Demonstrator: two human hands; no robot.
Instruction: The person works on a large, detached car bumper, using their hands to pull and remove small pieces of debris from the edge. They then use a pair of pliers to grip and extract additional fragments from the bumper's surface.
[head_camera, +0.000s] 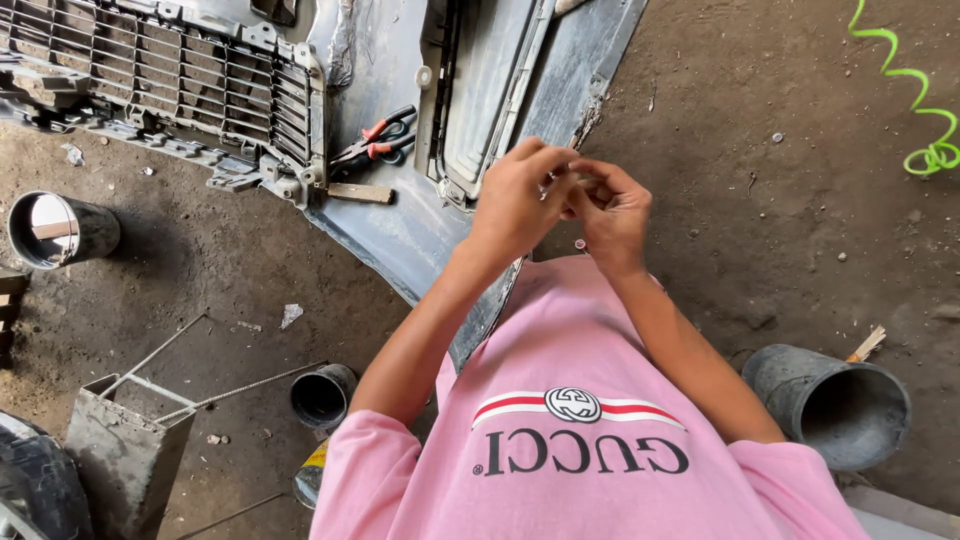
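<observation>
You've got your left hand (515, 200) and right hand (612, 212) pinched together mid-frame on some tiny bit I can't make out, above the bumper (400, 230), with the pliers (378, 140) lying untouched upper middle.

We cannot tell what the left hand (517, 196) and right hand (610, 212) pinch between them; it is too small and covered by fingers. The grille (170, 80) and the grey bumper panel (400, 230) are cut off by the top edge. The dark tyre (35, 485) at lower left runs out of frame.
</observation>
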